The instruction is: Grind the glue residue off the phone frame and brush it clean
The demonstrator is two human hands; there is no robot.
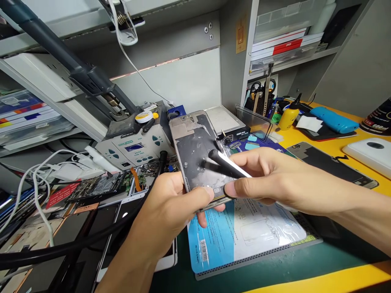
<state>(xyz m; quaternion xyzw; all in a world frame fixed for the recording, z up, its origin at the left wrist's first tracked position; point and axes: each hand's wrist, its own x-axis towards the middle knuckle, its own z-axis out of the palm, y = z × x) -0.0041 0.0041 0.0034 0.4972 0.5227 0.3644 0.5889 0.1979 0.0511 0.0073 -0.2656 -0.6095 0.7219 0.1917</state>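
My left hand [180,199] grips the lower left edge of a phone frame [195,150], with the thumb over its bottom end. The frame is tilted. Its inner face is dark, with whitish smudges and patches, and its top end is bare metal. My right hand [269,179] pinches a slim black and white tool [229,162] over the lower right part of the frame. A dark, motion-blurred part of it points left across the surface. The tool's exact kind and whether it touches the frame cannot be made out. Beneath lies a blue and white packet [214,244].
A soldering station [137,146] stands behind on the left, with a black hose [122,228] crossing in front. Circuit boards [104,185] and phones [82,232] lie left. To the right are a phone back [332,162], a yellow bottle [288,116] and a white device [371,150].
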